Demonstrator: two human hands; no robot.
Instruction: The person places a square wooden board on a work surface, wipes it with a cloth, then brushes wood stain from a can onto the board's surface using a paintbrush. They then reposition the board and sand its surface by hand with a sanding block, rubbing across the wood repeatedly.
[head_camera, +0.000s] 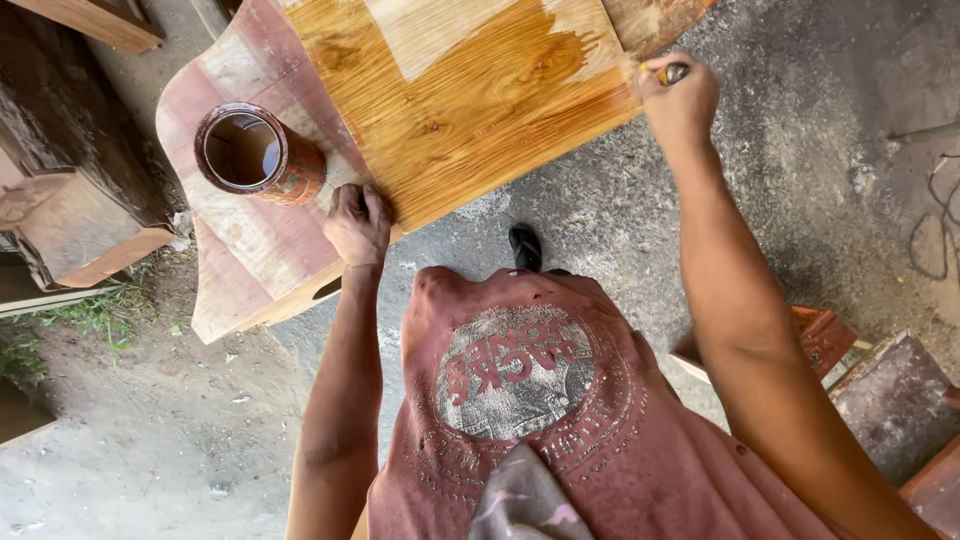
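Observation:
A wooden board (470, 110) lies in front of me, most of it glossy and amber with wet finish, a paler dry patch at its far end. My left hand (357, 222) presses flat on the board's near corner, fingers spread, holding nothing. My right hand (678, 98) is closed around a brush handle (675, 72) at the board's right edge; the bristles are hidden. An open reddish-brown tin (258, 153) stands on the worn pinkish plank (245, 240) under the board, just left of my left hand.
Rough timber blocks (70, 200) are stacked at the left. Reddish wooden pieces (880, 390) lie at the lower right. A cable (940, 215) trails on the grey concrete floor at the right edge. My sandalled foot (525, 246) shows below the board.

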